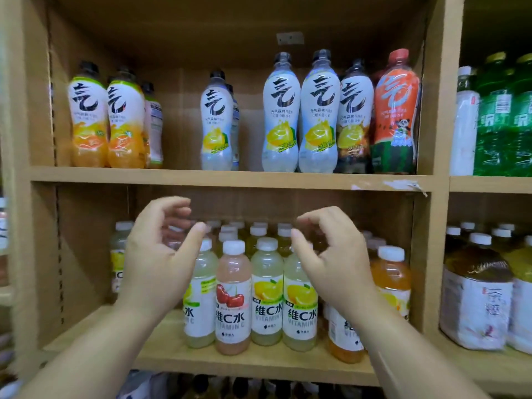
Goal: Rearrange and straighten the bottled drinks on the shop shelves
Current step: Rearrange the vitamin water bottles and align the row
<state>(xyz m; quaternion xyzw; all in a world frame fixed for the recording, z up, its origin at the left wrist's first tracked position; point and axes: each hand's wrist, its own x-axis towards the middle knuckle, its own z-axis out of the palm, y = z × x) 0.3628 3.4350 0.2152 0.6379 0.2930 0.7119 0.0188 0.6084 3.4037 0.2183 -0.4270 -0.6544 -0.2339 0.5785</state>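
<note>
Both my hands hover in front of the lower shelf (201, 352), holding nothing. My left hand (155, 254) has loosely curved fingers, thumb out toward the bottles. My right hand (331, 254) mirrors it to the right. Between them stand vitamin C bottles with white caps: a pink cherry bottle (233, 298) set forward of two lemon bottles (267, 292) (299, 306). An orange bottle (391, 280) stands right of my right hand. On the upper shelf (184, 177) stand tall sparkling-water bottles: orange ones (89, 116) at the left, lemon ones (280, 113) in the middle, a red watermelon one (395, 113) at the right.
A wide gap lies on the upper shelf between the orange bottles and a single lemon bottle (216, 122). The bay at the right holds green bottles (501, 116) above and large tea jugs (478, 295) below. More bottles show under the lower shelf.
</note>
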